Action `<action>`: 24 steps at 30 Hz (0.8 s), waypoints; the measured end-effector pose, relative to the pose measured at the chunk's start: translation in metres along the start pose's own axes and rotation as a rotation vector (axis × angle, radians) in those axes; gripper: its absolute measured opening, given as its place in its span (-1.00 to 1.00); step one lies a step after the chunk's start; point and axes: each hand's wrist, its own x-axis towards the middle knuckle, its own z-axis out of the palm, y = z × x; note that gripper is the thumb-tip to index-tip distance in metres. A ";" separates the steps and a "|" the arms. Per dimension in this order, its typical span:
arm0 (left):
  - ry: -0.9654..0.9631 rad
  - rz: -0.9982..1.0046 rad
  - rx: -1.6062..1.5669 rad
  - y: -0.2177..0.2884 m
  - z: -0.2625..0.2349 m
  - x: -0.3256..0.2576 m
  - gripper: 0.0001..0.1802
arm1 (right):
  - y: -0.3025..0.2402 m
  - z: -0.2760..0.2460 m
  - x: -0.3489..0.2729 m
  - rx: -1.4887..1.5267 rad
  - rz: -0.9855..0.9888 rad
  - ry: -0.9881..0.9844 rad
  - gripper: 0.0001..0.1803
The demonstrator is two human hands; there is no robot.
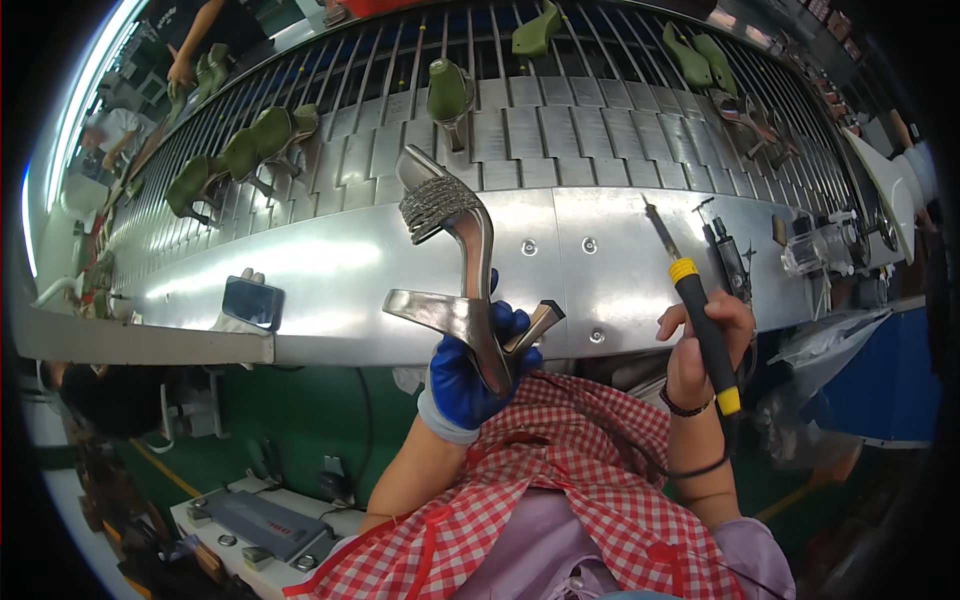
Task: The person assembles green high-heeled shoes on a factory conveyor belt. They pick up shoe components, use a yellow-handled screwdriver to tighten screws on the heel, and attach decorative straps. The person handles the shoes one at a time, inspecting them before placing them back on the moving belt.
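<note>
A glossy metallic silver high-heeled sandal rests in a blue rubbery glove; the brushed steel conveyor ledge at centre frame shines smooth.

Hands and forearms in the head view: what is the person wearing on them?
Left hand: blue glove with a grey knit cuff; forearm unsleeved. Right hand: no glove, dark beaded bracelet at the wrist, thin black band further down. Red-and-white checked apron below.

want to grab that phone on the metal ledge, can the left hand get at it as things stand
Probably not right away: the left hand is closed around the silver high-heeled sandal. The phone lies uncovered on the metal ledge, off to its left.
</note>
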 end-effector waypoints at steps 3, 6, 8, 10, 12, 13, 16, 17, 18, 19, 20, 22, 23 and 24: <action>0.014 -0.020 0.011 -0.003 0.005 0.002 -0.25 | -0.020 0.020 0.004 0.192 -0.024 0.119 -0.62; -0.052 -0.011 0.096 -0.005 0.001 -0.001 -0.39 | -0.033 0.023 0.008 0.294 0.026 0.128 -0.56; -0.018 -0.024 0.076 -0.002 -0.003 -0.004 -0.35 | -0.049 0.028 0.005 0.075 0.067 0.118 -0.53; 0.000 -0.020 0.086 -0.003 -0.003 -0.005 -0.31 | -0.054 0.026 0.004 -0.053 0.049 0.040 -0.56; 0.001 -0.001 0.126 -0.006 -0.001 -0.006 -0.29 | -0.053 0.024 0.005 -0.082 0.021 -0.033 -0.70; 0.016 -0.005 0.138 -0.006 0.001 -0.006 -0.29 | -0.053 0.024 0.005 -0.092 0.031 -0.033 -0.78; 0.046 -0.013 0.160 -0.005 0.006 -0.004 -0.29 | -0.051 0.029 0.007 -0.147 -0.005 -0.081 -0.79; 0.046 -0.015 0.157 -0.007 0.008 -0.004 -0.30 | -0.051 0.030 0.007 -0.158 -0.022 -0.083 -0.79; 0.047 -0.017 0.154 -0.007 0.009 -0.004 -0.30 | -0.051 0.030 0.008 -0.168 -0.039 -0.086 -0.79; 0.067 -0.017 0.167 -0.007 0.009 -0.004 -0.30 | -0.051 0.032 0.008 -0.179 -0.055 -0.088 -0.79; 0.087 -0.017 0.180 -0.007 0.008 -0.006 -0.31 | -0.051 0.033 0.009 -0.182 -0.055 -0.085 -0.79; 0.105 -0.015 0.202 -0.007 0.008 -0.008 -0.32 | -0.051 0.036 0.011 -0.189 -0.056 -0.079 -0.79; 0.103 -0.012 0.212 -0.007 0.009 -0.008 -0.32 | -0.051 0.037 0.011 -0.189 -0.046 -0.080 -0.79; 0.100 -0.010 0.222 -0.008 0.010 -0.008 -0.33 | -0.052 0.037 0.011 -0.188 -0.035 -0.082 -0.79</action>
